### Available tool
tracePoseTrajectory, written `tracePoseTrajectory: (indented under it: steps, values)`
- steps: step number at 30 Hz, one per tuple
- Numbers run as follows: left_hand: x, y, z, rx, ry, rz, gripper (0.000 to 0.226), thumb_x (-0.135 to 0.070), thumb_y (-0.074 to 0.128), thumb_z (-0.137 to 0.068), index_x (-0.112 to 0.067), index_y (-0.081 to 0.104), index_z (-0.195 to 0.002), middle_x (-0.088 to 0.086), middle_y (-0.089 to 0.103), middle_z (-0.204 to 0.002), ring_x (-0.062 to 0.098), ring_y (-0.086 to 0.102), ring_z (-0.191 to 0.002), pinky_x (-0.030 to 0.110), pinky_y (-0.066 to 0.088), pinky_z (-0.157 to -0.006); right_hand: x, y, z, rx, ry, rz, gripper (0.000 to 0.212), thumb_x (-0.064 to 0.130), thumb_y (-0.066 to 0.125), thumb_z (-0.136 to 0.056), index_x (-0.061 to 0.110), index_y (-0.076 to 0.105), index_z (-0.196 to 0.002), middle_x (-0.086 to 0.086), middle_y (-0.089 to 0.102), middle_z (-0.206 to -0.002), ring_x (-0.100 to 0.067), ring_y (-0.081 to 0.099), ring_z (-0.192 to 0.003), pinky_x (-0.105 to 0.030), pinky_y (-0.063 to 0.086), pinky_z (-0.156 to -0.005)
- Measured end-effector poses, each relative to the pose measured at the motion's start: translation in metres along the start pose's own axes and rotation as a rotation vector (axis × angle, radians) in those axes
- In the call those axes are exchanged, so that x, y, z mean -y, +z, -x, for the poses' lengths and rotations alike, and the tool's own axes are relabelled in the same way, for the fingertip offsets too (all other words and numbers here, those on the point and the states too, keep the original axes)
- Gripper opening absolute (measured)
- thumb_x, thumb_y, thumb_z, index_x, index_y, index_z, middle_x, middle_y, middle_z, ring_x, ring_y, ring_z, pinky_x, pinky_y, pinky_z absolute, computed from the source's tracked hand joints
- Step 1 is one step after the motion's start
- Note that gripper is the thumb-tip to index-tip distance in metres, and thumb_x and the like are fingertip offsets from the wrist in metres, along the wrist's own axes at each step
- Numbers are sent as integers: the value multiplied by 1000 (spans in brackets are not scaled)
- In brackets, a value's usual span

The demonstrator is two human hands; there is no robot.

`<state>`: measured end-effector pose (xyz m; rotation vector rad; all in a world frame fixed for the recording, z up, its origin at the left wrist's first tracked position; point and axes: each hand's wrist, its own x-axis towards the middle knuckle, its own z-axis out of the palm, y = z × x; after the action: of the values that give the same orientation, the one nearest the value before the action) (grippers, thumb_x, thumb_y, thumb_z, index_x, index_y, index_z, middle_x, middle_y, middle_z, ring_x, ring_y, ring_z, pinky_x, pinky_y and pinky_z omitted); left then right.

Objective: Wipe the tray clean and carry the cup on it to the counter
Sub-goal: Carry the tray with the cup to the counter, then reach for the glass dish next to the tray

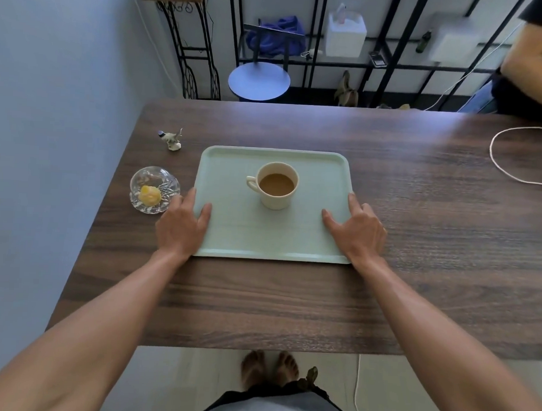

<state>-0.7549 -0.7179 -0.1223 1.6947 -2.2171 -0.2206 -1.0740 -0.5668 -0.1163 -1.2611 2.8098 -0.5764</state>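
Observation:
A pale green tray (271,236) lies flat on the dark wooden table (417,242). A cream cup (276,187) full of light brown coffee stands upright near the tray's middle, handle to the left. My left hand (180,224) rests on the tray's left edge, thumb on top of the surface and fingers along the rim. My right hand (355,229) sits the same way on the right edge. Both hands appear to grip the tray's sides. No cloth is in view.
A cut-glass bowl (154,189) with a yellow piece in it stands just left of my left hand. A small bird figurine (172,139) is behind it. A white cable (513,172) lies at the table's right. Another person's arm (530,58) is at top right.

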Motion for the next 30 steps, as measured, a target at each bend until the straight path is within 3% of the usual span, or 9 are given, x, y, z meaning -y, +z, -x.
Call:
tracePoseTrajectory:
  steps: [8, 22, 27, 30]
  values:
    - [3, 2, -4, -10, 6, 29, 51, -45, 56, -99, -12, 54, -138, 21, 58, -106, 42, 63, -88, 42, 43, -64, 4, 2, -5, -9, -27, 39, 82, 73, 56, -85, 21, 49, -149, -14, 64, -100, -37, 67, -89, -39, 45, -65]
    - [-4, -7, -5, 47, -25, 71, 52, -43, 54, -102, -10, 52, -143, 22, 56, -110, 41, 60, -97, 47, 50, -74, 8, 3, -5, -28, -40, 19, 80, 70, 57, -85, 17, 50, -145, -16, 65, -98, -38, 67, -84, -40, 47, -66]
    - [-13, -18, -2, -62, 43, -78, 41, -38, 57, -98, -6, 63, -122, 19, 55, -103, 39, 57, -93, 46, 52, -60, 9, -3, -2, -35, -19, -47, 73, 67, 56, -89, 17, 52, -141, -12, 48, -105, -34, 60, -85, -42, 53, -69]
    - [-17, -28, -6, -157, 140, -139, 36, -34, 57, -97, -4, 66, -114, 18, 60, -97, 37, 56, -89, 45, 51, -64, 18, -13, -6, -151, -92, -143, 58, 50, 55, -96, 10, 55, -138, -13, 49, -111, -31, 55, -97, -49, 53, -80]
